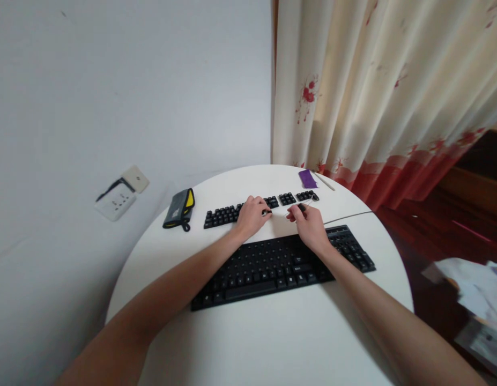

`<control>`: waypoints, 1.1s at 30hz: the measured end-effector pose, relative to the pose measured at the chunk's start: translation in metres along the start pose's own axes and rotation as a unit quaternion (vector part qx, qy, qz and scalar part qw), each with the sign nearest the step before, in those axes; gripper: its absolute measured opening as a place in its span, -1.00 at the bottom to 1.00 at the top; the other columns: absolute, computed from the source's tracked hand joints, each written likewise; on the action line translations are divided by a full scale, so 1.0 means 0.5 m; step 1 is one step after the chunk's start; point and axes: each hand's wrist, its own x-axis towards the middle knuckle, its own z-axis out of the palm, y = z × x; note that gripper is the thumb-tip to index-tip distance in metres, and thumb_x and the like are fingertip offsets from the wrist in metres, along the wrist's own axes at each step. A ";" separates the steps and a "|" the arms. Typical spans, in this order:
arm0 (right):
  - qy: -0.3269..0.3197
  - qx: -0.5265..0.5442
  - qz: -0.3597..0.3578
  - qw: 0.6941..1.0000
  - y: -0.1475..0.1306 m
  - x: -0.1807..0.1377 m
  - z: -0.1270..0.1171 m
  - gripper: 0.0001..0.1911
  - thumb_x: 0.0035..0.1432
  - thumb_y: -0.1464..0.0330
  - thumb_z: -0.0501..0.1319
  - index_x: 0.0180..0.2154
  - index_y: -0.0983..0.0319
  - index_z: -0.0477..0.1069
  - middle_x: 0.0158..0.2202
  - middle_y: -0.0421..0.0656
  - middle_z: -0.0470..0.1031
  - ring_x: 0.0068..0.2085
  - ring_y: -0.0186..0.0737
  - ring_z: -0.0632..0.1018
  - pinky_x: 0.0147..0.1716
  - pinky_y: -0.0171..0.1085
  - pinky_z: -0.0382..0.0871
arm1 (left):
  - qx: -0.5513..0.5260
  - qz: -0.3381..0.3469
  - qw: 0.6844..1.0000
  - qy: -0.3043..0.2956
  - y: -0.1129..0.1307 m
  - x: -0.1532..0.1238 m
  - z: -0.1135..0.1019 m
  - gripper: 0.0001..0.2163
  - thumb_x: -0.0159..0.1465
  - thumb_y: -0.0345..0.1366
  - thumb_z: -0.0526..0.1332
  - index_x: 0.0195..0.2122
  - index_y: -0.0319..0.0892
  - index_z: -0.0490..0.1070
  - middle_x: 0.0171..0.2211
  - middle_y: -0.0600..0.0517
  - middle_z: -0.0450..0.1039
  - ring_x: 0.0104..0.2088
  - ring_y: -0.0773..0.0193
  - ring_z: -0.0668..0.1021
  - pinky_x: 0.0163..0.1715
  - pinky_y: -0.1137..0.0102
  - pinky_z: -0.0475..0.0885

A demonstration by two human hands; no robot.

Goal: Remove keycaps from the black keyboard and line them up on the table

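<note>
A black keyboard (pixel 256 289) lies on a round white table (pixel 256 338), with keycaps off much of its upper left part. Beyond it, loose black keycaps (pixel 222 216) stand in rows. My left hand (pixel 252 215) rests at those rows, fingers curled and pinched on a small black keycap (pixel 266 213). My right hand (pixel 310 225) hovers over the keyboard's back edge, closed on a thin wire keycap puller (pixel 302 207) with a dark handle. Wire ends show above the fingers, near the rightmost group of keycaps. My fingers partly hide both small things.
A grey and yellow pouch (pixel 179 209) lies at the table's left edge. A purple cloth (pixel 308 179) and a slim pale stick (pixel 324 181) lie at the back. A cable (pixel 348 216) runs to the right edge. Wall and curtain (pixel 332 96) stand behind.
</note>
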 end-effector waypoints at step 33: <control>-0.002 0.000 0.002 1.000 -0.001 0.000 0.000 -0.63 0.26 0.16 0.09 -0.37 0.29 0.50 -0.44 -0.05 0.60 -0.39 -0.15 0.58 -0.33 -0.25 0.38 | 0.038 -0.075 0.996 0.026 -0.006 -0.003 0.006 -0.66 0.13 -0.24 0.36 -0.07 -0.10 0.40 -0.07 -0.05 0.37 -0.02 -0.01 0.32 -0.01 0.13 0.30</control>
